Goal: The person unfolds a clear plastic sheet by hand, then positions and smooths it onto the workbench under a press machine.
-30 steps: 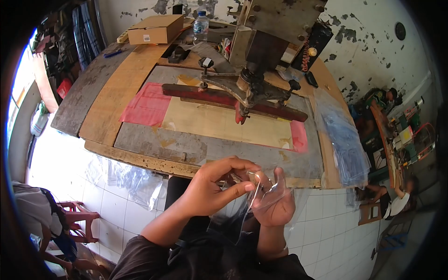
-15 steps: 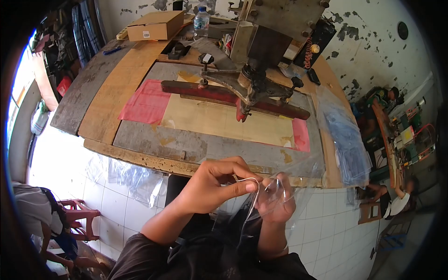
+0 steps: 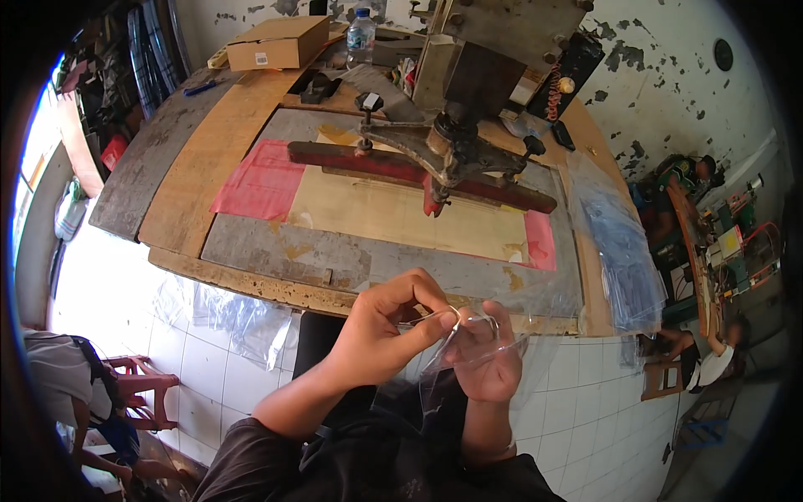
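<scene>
Clear plastic film [image 3: 485,356] hangs between my two hands, in front of the table's near edge. My left hand [image 3: 401,322] pinches an edge of it between thumb and forefinger. Close beside it on the right, my right hand [image 3: 489,360] is raised with the film over its fingers, which are bent and partly seen through the plastic. Beyond the hands, a press with a dark red bar [image 3: 335,164] stands over a pale yellow sheet [image 3: 401,222] with pink ends on a grey plate [image 3: 276,248].
A stack of clear plastic sheets [image 3: 621,268] lies at the table's right edge; more plastic [image 3: 234,318] hangs at the front left. A cardboard box [image 3: 280,46], a bottle [image 3: 360,40] and a blue pen [image 3: 200,88] are at the back. Other people sit at both sides.
The film between my hands has shifted and folded differently. My left fingertips have moved slightly, and my right hand has turned a little. The press has not moved.
</scene>
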`<state>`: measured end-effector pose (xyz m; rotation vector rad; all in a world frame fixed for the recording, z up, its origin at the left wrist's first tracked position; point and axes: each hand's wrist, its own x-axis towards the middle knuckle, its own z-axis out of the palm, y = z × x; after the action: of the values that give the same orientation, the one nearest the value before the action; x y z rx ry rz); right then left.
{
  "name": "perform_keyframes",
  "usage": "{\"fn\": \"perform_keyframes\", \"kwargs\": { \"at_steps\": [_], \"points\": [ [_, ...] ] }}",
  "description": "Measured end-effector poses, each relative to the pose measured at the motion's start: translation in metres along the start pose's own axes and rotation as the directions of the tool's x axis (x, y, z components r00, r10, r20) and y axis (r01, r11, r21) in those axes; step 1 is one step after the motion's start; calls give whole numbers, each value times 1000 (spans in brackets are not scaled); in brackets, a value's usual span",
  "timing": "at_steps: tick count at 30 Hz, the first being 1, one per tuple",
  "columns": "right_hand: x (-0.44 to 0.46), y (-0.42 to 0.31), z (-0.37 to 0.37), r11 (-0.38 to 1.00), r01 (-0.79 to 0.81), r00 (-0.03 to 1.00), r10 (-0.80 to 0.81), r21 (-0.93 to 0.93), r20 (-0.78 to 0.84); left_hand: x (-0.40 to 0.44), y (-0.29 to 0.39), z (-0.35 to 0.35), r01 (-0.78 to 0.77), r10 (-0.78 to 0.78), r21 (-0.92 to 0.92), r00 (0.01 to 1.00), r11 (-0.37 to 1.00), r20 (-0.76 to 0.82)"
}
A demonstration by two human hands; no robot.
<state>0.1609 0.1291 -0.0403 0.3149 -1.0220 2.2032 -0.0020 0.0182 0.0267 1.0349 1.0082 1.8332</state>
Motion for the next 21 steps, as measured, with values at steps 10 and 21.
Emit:
{"fn": "perform_keyframes", "kwargs": {
  "at_steps": [10, 21],
  "points": [
    [0, -4, -12, 985, 28, 998, -19, -168, 60, -4, 12, 7, 30, -10, 216, 996, 976, -92],
    [-2, -4, -11, 957, 45, 997, -23, -288, 79, 1, 21, -1, -69, 94, 413, 995, 908, -40]
  ]
}}
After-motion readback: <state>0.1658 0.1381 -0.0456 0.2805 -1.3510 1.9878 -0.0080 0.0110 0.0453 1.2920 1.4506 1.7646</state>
